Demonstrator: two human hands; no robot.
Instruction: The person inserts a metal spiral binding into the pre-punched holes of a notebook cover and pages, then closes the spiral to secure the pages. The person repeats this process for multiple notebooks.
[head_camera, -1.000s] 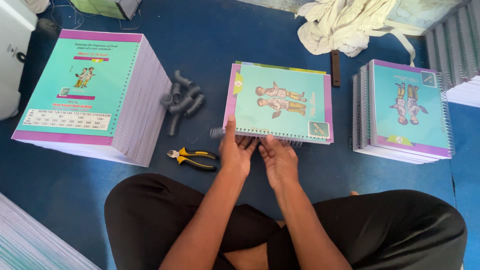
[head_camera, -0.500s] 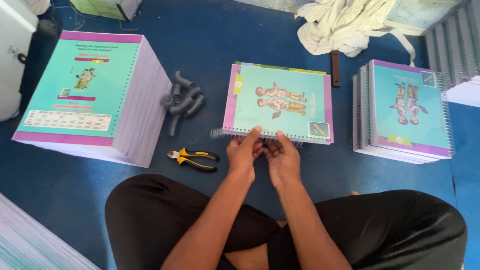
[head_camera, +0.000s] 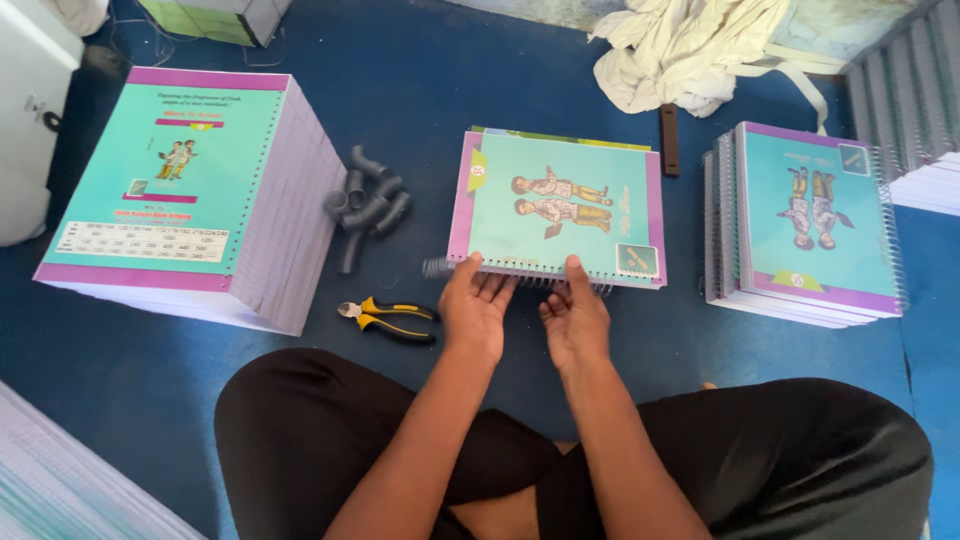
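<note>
The left hand (head_camera: 475, 310) and right hand (head_camera: 574, 318) lay side by side, palms up and fingers loosely spread, their tips at the near edge of a teal notebook (head_camera: 560, 208) on the blue floor (head_camera: 440, 90). A spiral wire (head_camera: 445, 267) ran along that edge. Yellow-handled pliers (head_camera: 388, 319) sat just left of the left hand. Beyond them lay grey tubes (head_camera: 366, 203), then a tall stack of covers (head_camera: 190, 190); bound notebooks (head_camera: 805, 222) stood well apart on the right.
</note>
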